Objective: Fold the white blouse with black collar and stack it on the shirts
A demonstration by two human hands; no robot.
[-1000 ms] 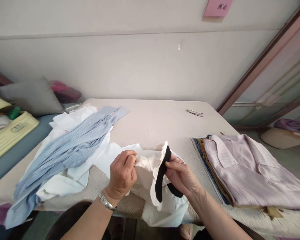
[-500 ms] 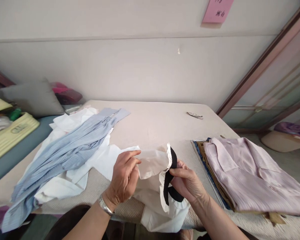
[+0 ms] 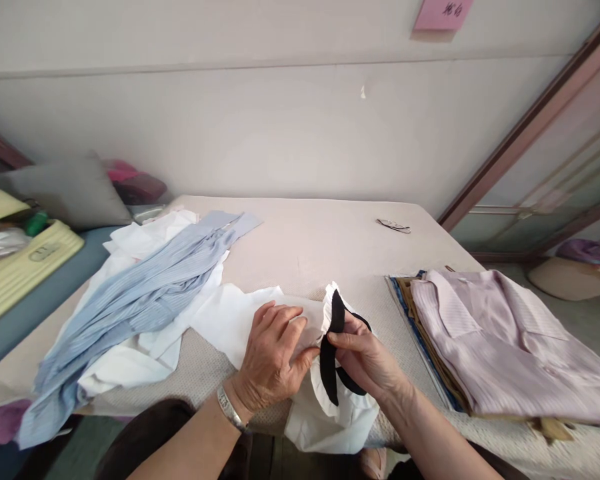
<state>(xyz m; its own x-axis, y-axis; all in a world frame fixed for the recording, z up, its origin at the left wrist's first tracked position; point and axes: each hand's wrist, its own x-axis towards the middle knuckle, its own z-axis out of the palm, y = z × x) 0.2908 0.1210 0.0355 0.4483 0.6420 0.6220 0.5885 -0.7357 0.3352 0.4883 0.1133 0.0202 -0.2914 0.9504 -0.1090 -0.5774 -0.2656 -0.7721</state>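
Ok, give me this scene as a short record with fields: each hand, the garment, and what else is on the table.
left hand: flat on the white garment, fingers spread
right hand: pinching the black ribbon at the garment's ruffled edge
white garment: lies at the table's near edge, partly hanging over it
table: beige cover
left side: blue striped shirt over white clothes
right side: folded lilac shirt on a stack
far edge: glasses

Bare forearms, silver bracelet (image 3: 229, 408) on left wrist
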